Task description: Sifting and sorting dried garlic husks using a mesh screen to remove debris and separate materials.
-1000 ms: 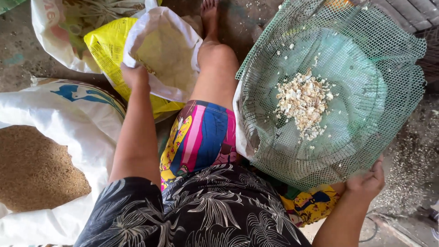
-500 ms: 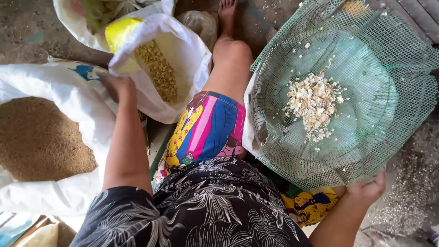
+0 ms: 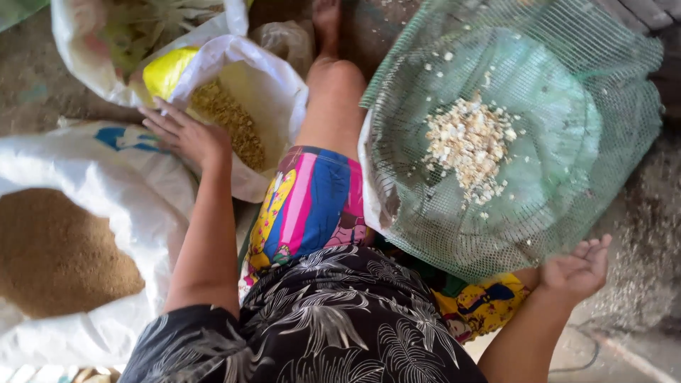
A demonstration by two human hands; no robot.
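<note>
Seated person, both hands open, betw. grain sacks & sieve.

L hand (image 3: 183, 135) flat, fingers spread, resting on rim of small white plastic bag of yellowish grain (image 3: 237, 117), gripping nothing. R hand (image 3: 578, 266) open, palm up, just under edge of round green mesh sieve (image 3: 511, 142) w/ pale husk bits (image 3: 468, 145) on lap. Risk: sieve is barely supported, could tip & spill; the bag may slump toward big white sack of brown grain (image 3: 60, 252).
</note>
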